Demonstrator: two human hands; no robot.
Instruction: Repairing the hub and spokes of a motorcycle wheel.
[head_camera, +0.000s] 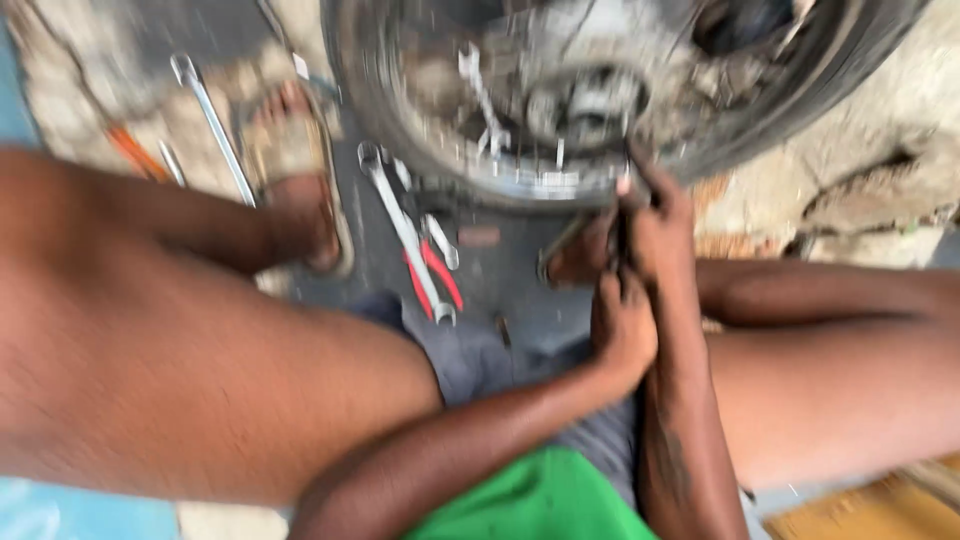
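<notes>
A motorcycle wheel (620, 100) with a dark tyre, metal rim and spokes stands at the top of the blurred head view. My right hand (655, 225) reaches up to the lower rim, fingers pinched around a spoke or small part there. My left hand (622, 325) sits just below it, fingers curled against the right hand's wrist; what it holds, if anything, is hidden. Both forearms rise from my lap between my bare knees.
On the ground lie a long spanner (405, 230), red-handled pliers (432, 275), a second long spanner (212, 125) and an orange-handled tool (135, 152). My sandalled foot (290, 165) rests at the left. Rough stone (870, 180) lies to the right.
</notes>
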